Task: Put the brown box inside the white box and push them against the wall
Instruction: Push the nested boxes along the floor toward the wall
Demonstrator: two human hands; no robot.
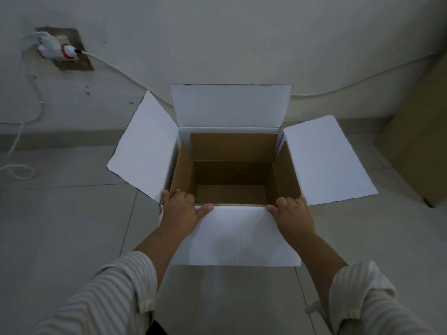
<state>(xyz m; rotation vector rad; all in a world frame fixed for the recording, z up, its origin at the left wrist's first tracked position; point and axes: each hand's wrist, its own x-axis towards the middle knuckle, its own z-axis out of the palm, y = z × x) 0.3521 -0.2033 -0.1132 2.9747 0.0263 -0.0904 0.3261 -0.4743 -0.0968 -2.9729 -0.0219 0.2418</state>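
The white box (232,235) stands open on the tiled floor, its four flaps spread outward and its back flap leaning on the wall. The brown box (232,175) sits inside it, open and empty, its flaps upright against the white walls. My left hand (181,211) rests on the near left corner of the rim, fingers curled over the edge of both boxes. At the near right corner my right hand (292,216) holds the rim the same way.
A white wall (242,44) rises right behind the box. A wall socket (63,49) with a white plug and cable is at the upper left; the cable trails to the floor. A brown cardboard piece (418,141) stands at the right.
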